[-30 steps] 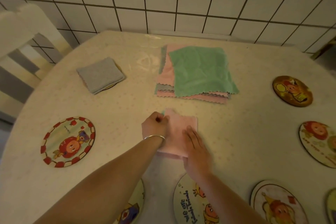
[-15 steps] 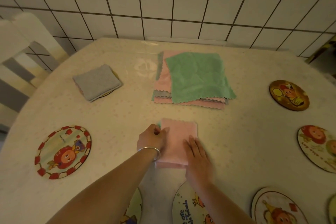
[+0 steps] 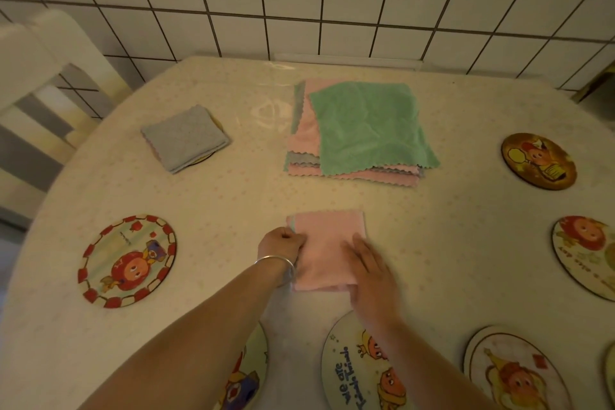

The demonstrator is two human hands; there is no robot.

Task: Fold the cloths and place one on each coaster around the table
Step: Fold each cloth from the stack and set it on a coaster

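Pink cloth (image 3: 327, 251), folded to a narrow rectangle, lies flat on the counter (image 3: 466, 243) near the front edge, between both hands. Soft, light microfibre by the look of it: no stiffness, so folds will spring open unless pressed. Best taken at the stacked edges or pinched through all layers at one side.

Left hand (image 3: 281, 243): fingers curled, pinching the cloth's left edge. Right hand (image 3: 367, 268): fingers straight, pressing flat on the right half.

Count:
- Folded cloths: two. The pink one in hand, and a grey cloth (image 3: 184, 138) already on a coaster, far left.
- Unfolded stack (image 3: 359, 130): green on top, pink and grey beneath; perhaps six or so, layers too close to count.
- Bare coasters in view: seven, some cut off by the frame, e.g. the red-rimmed one (image 3: 126, 260).
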